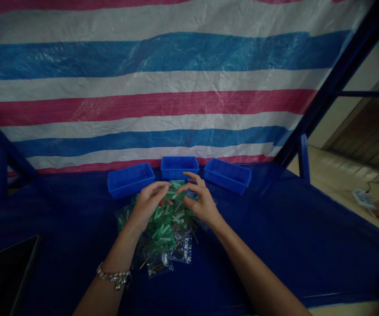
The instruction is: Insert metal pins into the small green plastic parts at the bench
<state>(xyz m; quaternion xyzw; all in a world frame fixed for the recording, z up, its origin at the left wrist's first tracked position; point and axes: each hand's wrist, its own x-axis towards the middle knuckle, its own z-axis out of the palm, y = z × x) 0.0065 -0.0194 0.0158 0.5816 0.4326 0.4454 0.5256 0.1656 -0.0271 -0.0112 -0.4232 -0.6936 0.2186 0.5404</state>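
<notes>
Blue bins (179,167) sit behind the bag pile (167,235); left hand (147,202) and right hand (200,201) both pinch one green packet (177,186).

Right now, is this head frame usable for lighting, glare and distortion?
Head view: dim, corners vignetted; sheen on the striped tarp; blue frame posts lean from wide-angle distortion; left hand, right hand and green packets reasonably sharp, finger grip unclear.
</notes>
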